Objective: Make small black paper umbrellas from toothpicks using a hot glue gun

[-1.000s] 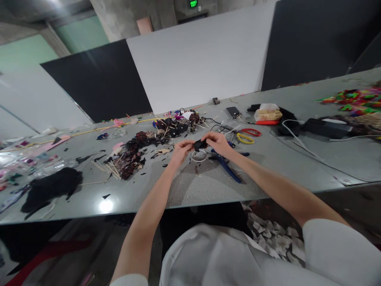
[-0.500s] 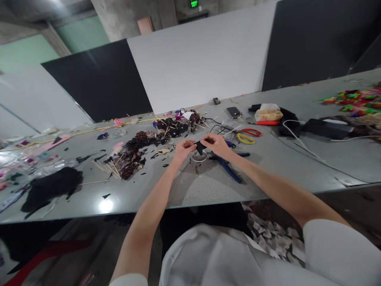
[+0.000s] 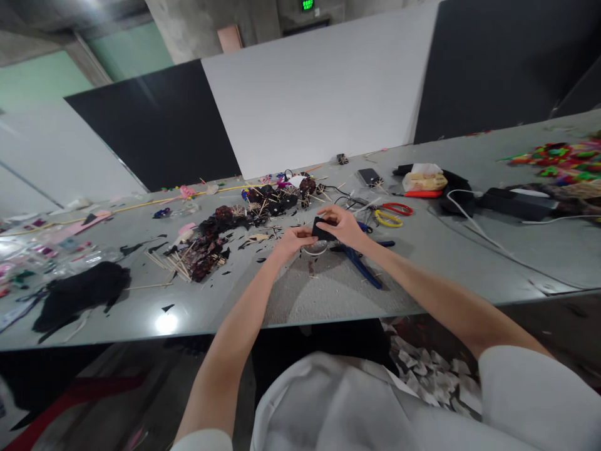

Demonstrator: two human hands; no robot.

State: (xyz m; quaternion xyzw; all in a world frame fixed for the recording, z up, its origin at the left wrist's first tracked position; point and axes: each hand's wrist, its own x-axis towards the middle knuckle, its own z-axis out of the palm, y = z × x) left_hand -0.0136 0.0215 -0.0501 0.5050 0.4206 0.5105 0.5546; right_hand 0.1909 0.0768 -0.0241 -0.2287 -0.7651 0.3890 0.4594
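Between my two hands is a small piece of black cloth (image 3: 322, 229), held above the table. My left hand (image 3: 297, 238) pinches its lower left edge with thumb and fingertips. The fingers of my right hand (image 3: 342, 224) are closed on its upper right side. Just below the cloth lies a clear round ring or dish (image 3: 315, 249), partly covered by my hands. Blue-handled pliers (image 3: 359, 266) rest beside it, under my right wrist. Beyond my hands, dark clumps stuck with wooden sticks (image 3: 263, 202) spread across the tabletop.
Scissors with red and yellow handles (image 3: 393, 213) lie right of my hands. Behind them are a phone (image 3: 369, 176) and a wrapped yellowish packet (image 3: 425, 180). A white cable (image 3: 493, 243) crosses the right side. Black fabric (image 3: 87, 293) lies on the left near the table's edge.
The black cloth has been turned and spread, now showing a broader, squarer face instead of hanging to a point. Both hands have shifted their grip slightly.
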